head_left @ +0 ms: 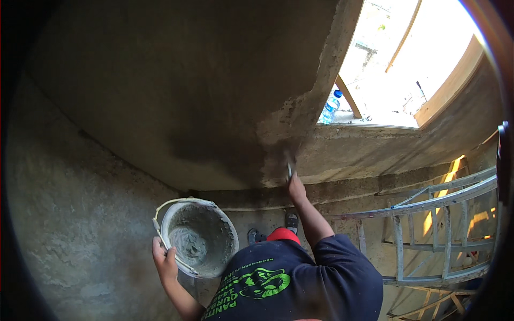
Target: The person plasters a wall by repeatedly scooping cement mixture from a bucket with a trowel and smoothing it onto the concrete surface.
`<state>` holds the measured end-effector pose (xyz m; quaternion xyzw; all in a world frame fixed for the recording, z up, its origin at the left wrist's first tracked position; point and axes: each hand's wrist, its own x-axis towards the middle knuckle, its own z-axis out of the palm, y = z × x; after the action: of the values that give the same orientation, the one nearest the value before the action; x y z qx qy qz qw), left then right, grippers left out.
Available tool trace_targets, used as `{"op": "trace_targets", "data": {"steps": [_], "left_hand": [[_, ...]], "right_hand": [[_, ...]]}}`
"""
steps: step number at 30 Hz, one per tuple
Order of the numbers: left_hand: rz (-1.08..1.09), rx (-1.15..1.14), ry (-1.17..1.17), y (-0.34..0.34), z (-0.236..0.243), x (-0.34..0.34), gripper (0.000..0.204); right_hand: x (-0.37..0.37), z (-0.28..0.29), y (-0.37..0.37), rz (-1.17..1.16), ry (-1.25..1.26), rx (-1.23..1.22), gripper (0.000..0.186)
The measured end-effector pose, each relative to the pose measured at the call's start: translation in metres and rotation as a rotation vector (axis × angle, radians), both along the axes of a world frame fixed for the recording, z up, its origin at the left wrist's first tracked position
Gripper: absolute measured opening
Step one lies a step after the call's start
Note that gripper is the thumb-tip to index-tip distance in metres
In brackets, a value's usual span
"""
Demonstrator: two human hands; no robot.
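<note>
My left hand (165, 255) grips the near-left rim and pale handle of a white bucket (230, 241), which holds grey wet mortar (193, 243). My right hand (296, 190) is closed on a trowel (290, 163), its blurred blade raised against or close to the grey plastered wall (225, 96), below the lower left corner of the window opening. Whether the blade touches the wall cannot be told. A darker patch and rough plaster lie around it.
A window (396, 64) with wooden frame pieces has a plastic bottle (331, 107) on its sill. A metal ladder (444, 235) lies along the right, above some timber pieces (433, 305). My sandalled feet (292, 220) stand on the grey floor (101, 224) near the wall's base.
</note>
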<state>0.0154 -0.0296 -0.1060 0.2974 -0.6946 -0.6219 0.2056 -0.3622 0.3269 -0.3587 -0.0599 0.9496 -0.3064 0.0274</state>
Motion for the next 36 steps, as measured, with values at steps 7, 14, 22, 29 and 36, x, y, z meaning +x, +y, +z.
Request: {"op": "trace_targets", "data": {"steps": [7, 14, 22, 29, 36], "left_hand": [[0.111, 0.020, -0.033, -0.004, -0.018, 0.012, 0.044], [0.035, 0.031, -0.056, -0.008, -0.013, 0.000, 0.042], [-0.067, 0.018, -0.073, 0.014, 0.041, -0.024, 0.033], [-0.079, -0.012, -0.068, 0.052, 0.087, -0.061, 0.032], [-0.083, -0.101, -0.048, 0.106, 0.116, -0.086, 0.029]], "right_hand": [[0.154, -0.055, 0.104, 0.067, -0.668, 0.386, 0.041], [0.183, -0.062, 0.165, -0.131, -0.612, 0.207, 0.037], [0.124, 0.162, 0.073, 0.384, -0.357, -0.490, 0.039], [0.107, 0.261, 0.033, 0.860, -0.542, -0.458, 0.044], [0.081, 0.299, 0.017, 1.142, -0.343, 0.099, 0.048]]}}
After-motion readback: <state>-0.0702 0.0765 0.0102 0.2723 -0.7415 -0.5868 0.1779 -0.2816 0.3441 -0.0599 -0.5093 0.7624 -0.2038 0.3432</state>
